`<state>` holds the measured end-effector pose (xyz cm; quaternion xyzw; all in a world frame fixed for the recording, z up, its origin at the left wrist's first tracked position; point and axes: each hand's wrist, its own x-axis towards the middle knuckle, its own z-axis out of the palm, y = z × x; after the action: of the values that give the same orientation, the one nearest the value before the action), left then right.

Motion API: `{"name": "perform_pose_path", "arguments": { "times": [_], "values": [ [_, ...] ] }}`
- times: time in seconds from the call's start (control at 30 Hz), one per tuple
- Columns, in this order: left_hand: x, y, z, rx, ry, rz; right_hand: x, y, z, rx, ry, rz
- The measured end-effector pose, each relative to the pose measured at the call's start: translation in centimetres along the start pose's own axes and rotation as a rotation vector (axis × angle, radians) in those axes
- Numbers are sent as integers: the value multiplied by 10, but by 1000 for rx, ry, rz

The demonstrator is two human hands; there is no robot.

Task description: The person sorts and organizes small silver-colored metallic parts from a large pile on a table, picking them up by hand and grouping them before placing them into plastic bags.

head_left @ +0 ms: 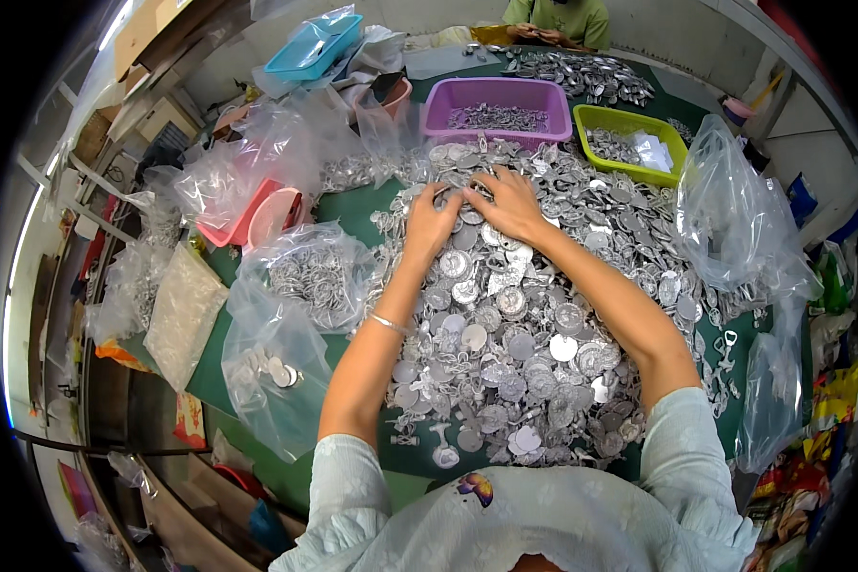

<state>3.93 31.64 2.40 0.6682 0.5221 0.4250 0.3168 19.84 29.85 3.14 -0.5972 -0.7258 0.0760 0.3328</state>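
A broad heap of silver-coloured metal pieces (pixel 510 362), with round medallions and small hook-like parts, spreads before me. At its far part my left hand (pixel 432 224) has its fingers bent down among the pieces, thumb apart from them. Close beside it is my right hand (pixel 508 203), fingers spread and thumb reaching toward the left hand. Both hands touch the heap; their fingertips are partly hidden, and I see no piece clearly gripped. A pale bangle (pixel 391 325) circles my left wrist. Just beyond the hands stands a purple basket (pixel 496 91) holding small metal parts.
Right of the basket is a green-yellow tray (pixel 653 174) with metal parts and white paper. Clear plastic bags (pixel 286 381) lie at the left, another bag (pixel 739 219) at the right. A pink tray (pixel 243 221) and blue tray (pixel 313 48) are farther left. Another person (pixel 567 24) sits opposite.
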Motion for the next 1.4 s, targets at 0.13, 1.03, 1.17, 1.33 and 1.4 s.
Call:
{"name": "perform_pose_path", "arguments": {
  "times": [0.13, 1.03, 1.17, 1.33, 1.4],
  "values": [
    [-11, 4, -7, 15, 24, 114, -6, -13, -8, 281, -24, -98],
    [-131, 54, -8, 39, 107, 463, -113, -48, -50, 306, 162, -292],
    [-159, 58, -17, 31, 81, 487, -136, -62, -61, 248, 101, -367],
    [-201, 51, -13, 2, 16, 492, -173, -55, -61, 157, 9, -501],
    [-214, 47, -8, 13, -8, 522, -188, -52, -65, 50, 42, -581]
  ]
}}
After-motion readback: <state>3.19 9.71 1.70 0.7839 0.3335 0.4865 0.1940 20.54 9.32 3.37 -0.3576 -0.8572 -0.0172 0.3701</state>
